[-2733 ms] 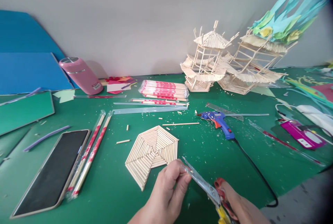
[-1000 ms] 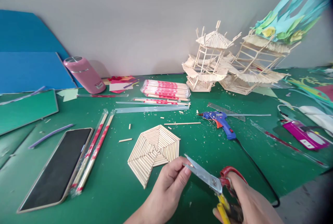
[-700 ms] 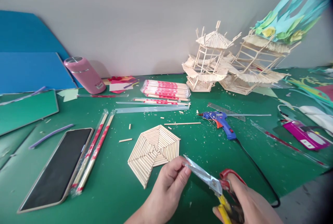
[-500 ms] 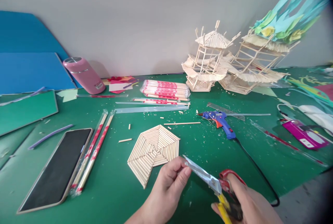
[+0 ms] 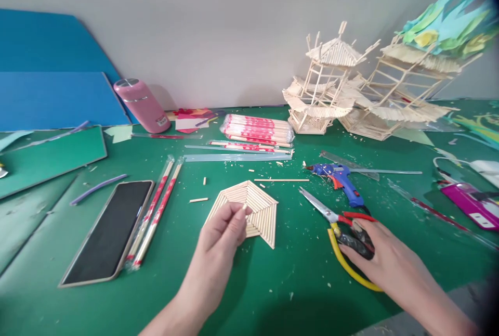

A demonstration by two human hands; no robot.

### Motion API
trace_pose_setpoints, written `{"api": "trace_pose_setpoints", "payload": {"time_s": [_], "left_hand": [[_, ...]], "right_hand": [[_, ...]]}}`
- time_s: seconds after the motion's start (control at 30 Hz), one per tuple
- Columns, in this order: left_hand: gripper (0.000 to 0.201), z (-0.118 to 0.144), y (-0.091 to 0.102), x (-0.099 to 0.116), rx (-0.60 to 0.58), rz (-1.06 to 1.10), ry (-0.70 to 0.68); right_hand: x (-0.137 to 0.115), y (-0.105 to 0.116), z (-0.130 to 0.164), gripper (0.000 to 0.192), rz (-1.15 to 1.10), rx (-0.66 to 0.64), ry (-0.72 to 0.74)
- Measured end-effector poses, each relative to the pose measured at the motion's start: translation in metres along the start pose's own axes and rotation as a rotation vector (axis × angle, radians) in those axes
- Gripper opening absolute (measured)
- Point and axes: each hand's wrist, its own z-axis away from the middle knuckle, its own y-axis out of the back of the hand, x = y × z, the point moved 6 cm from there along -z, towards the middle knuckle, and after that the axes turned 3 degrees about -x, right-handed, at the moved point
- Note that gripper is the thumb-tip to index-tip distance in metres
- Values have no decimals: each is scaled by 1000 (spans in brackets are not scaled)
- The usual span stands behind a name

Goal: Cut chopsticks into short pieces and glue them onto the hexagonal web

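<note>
The left hand [image 5: 224, 229] has thumb and forefinger pinched together on a short stick piece [image 5: 245, 206], its pale tip just showing above the fingertips. It hovers over the near left part of the stick panel [image 5: 253, 206], a flat fan of glued sticks lying on the green bench [image 5: 273, 294]; whether the piece already touches the panel cannot be told. The right hand [image 5: 384, 258] lies flat on the bench with its fingers loosely spread over the black and yellow handles of the scissors [image 5: 339, 221]. That grip is slack rather than clenched, and the blades lie nearly closed, pointing away toward the glue gun [image 5: 339, 180].

Fitting the piece well looks to depend on a few things:

- Keep the pinch near one end, so the free end can be sighted against the neighbouring sticks.
- Lay it parallel to the row it joins, snug against the last stick, with no gap and no overhang at the panel edge.
- Try it dry first; if it overshoots, the scissors are right under the other hand.
- The panel is light and lies loose, so a sideways push would probably slide it; press straight down.

The glue gun lies just beyond the scissors, its cord [image 5: 360, 206] running back past them. A phone [image 5: 107, 229] and wrapped chopsticks [image 5: 156, 211] lie to the left, well clear.
</note>
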Motion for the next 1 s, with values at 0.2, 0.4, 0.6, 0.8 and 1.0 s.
{"api": "trace_pose_setpoints", "payload": {"time_s": [0.2, 0.4, 0.6, 0.8, 1.0], "left_hand": [[18, 13, 37, 17, 55, -308, -76], [19, 42, -2, 9, -256, -644, -159], [25, 57, -1, 9, -261, -611, -309], [21, 52, 11, -9, -311, -743, -329], [18, 37, 38, -2, -58, -1084, -318]], "right_hand": [[-19, 35, -2, 50, 115, 172, 157], [-131, 49, 21, 27, -345, 299, 575], [-188, 15, 29, 19, -550, 112, 761], [-186, 4, 22, 15, -552, 20, 755], [-171, -4, 2, 15, -469, 9, 653]]}}
